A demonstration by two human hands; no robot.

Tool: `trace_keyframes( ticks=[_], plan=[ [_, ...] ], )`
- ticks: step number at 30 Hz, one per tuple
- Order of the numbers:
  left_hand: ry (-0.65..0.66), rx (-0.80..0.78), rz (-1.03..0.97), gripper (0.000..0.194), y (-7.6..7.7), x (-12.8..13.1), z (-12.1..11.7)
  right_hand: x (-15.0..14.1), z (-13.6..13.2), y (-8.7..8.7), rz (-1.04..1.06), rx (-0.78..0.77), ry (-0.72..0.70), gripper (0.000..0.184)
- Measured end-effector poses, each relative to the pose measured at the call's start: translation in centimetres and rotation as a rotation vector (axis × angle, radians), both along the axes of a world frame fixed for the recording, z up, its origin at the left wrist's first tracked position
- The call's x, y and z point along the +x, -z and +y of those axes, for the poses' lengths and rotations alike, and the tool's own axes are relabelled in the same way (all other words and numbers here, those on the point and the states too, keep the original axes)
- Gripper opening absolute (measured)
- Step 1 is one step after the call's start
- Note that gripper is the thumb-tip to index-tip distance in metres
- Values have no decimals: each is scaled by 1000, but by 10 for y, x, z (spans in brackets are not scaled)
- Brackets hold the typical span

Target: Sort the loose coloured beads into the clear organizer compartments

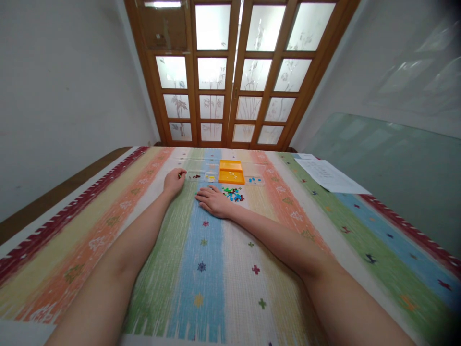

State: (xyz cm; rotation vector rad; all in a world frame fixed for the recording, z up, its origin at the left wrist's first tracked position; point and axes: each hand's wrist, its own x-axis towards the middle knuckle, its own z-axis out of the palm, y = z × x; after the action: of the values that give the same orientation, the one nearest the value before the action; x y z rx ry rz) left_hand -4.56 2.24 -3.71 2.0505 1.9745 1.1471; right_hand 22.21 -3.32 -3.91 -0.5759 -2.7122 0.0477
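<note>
My left hand [175, 182] rests at the left end of a row of small boxes. Its fingers are curled together, and a small dark or greenish bit shows at the fingertips, too small to name. A clear box [188, 179] with dark red pieces [196, 176] lies beside those fingertips. My right hand [215, 201] lies palm down on the cloth with fingers stretched to the left, holding nothing visible. Just beyond its wrist is a loose pile of small green, blue and dark red pieces [235, 195].
An open orange box [232, 183] holds a few pale pieces. Yellow pieces [211, 178] lie in a clear compartment left of it, blue pieces [254, 180] in one right of it. Printed paper [329, 177] lies at right on the striped tablecloth [237, 298]. Wooden glazed doors [230, 103] stand behind.
</note>
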Motion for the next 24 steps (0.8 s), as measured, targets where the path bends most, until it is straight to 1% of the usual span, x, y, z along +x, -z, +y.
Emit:
trace_keyframes(
  ticks=[5,8,14,20,24],
  plan=[
    [63,-10,55,31,3,8,1,2,-1,-2,27,22,19,38],
    [109,-11,78,30,4,11,1,6,6,-4,57,33,54,38],
    [124,-12,73,29,4,11,-1,6,39,-9,136,26,151,40],
    [109,-40,85,30,1,13,-3,-15,73,-9,178,18,230,42],
    [99,-55,87,30,2,13,-3,-24,83,-3,144,-7,244,41]
  ],
)
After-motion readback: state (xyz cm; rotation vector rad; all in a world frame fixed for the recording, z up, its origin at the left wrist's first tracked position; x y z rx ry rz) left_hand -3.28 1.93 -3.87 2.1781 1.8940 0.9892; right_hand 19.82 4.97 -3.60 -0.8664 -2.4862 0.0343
